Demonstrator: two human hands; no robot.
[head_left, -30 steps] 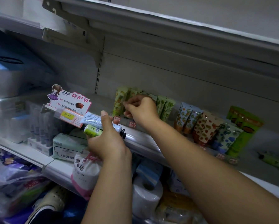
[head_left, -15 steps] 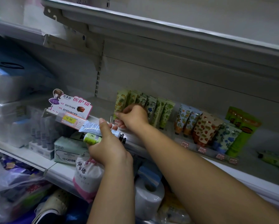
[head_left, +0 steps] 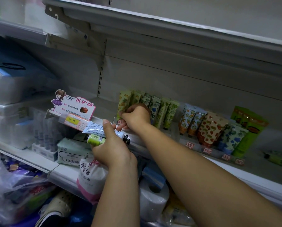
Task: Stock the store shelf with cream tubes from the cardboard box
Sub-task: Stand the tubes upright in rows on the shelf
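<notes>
My left hand (head_left: 111, 149) grips two cream tubes in front of the shelf edge: a white tube (head_left: 94, 128) with a black cap and a green tube (head_left: 94, 139) below it. My right hand (head_left: 137, 117) reaches onto the shelf (head_left: 259, 176), fingers curled on the lower part of the leftmost patterned tube (head_left: 124, 100). That tube heads a standing row of green-patterned tubes (head_left: 166, 112). The cardboard box is out of view.
More standing tubes, orange, strawberry and blue patterned (head_left: 207, 128), then plain green ones (head_left: 251, 128), fill the shelf to the right. One tube lies flat at far right (head_left: 277, 158). A pink price sign (head_left: 78, 107) sticks up left. Tissue packs (head_left: 70, 153) and a paper roll (head_left: 151, 197) sit below.
My right hand dipped toward the shelf edge, then rose to the leftmost tube of the row. My left hand kept its two tubes almost still.
</notes>
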